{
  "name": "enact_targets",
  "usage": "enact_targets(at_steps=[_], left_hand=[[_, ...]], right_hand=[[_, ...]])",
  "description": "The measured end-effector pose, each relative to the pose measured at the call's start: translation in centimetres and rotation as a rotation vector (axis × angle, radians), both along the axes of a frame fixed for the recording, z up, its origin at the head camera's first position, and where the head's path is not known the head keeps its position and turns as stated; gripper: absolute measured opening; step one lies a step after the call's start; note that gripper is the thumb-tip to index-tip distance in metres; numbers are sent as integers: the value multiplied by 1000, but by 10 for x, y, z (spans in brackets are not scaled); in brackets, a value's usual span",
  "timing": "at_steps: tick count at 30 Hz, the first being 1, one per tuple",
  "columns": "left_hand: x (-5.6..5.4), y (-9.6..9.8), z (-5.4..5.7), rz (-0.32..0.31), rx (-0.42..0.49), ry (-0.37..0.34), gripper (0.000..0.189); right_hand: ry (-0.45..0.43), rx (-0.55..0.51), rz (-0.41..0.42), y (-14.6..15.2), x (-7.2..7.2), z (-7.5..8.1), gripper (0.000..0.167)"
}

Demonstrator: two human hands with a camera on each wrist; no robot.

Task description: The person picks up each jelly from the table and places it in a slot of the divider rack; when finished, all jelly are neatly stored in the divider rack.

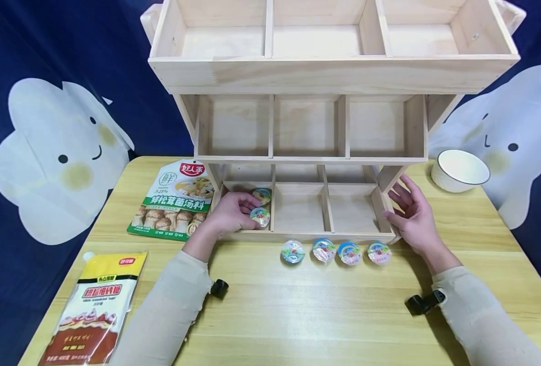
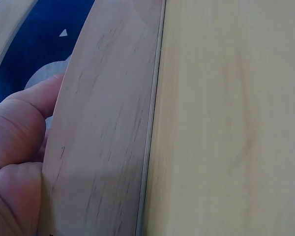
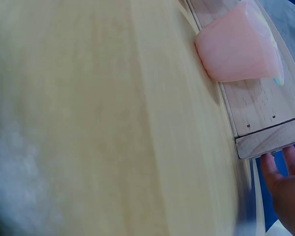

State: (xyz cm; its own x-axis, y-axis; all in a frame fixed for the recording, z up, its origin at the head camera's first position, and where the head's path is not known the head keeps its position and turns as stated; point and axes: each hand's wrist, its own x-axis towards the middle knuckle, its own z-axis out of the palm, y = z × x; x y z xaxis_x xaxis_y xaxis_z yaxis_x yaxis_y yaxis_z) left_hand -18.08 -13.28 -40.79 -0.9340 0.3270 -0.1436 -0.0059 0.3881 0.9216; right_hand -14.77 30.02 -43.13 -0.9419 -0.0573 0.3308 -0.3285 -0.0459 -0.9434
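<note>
My left hand [image 1: 232,211] reaches into the bottom-left compartment of a wooden rack [image 1: 334,76]. Its thumb and fingers pinch a jelly cup [image 1: 259,217] with a printed lid. Just behind it, a second jelly cup [image 1: 262,195] sits in the same compartment. In the left wrist view the rack's front board [image 2: 101,128] hides the fingertips. At the rack's lower right, my right hand [image 1: 414,216] touches the outer side with extended fingers. Several jelly cups stand in front of the rack, including a blue-lidded one [image 1: 293,251] and a pink one [image 3: 236,46].
A mushroom soup packet [image 1: 171,201] lies by the rack's left side. Nearer on the left is a sugar bag [image 1: 94,310]. A white bowl [image 1: 461,172] stands at the back right. The rack's upper tiers overhang the bottom compartments.
</note>
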Motion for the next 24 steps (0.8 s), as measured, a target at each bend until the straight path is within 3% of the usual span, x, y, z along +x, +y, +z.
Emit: enact_targets(at_steps=[10, 24], left_hand=[[0, -1, 0, 7, 10, 6, 50], [2, -5, 1, 55, 163, 56, 51]], right_hand=[[5, 3, -4, -1, 1, 1, 93], [6, -10, -5, -2, 2, 1, 93]])
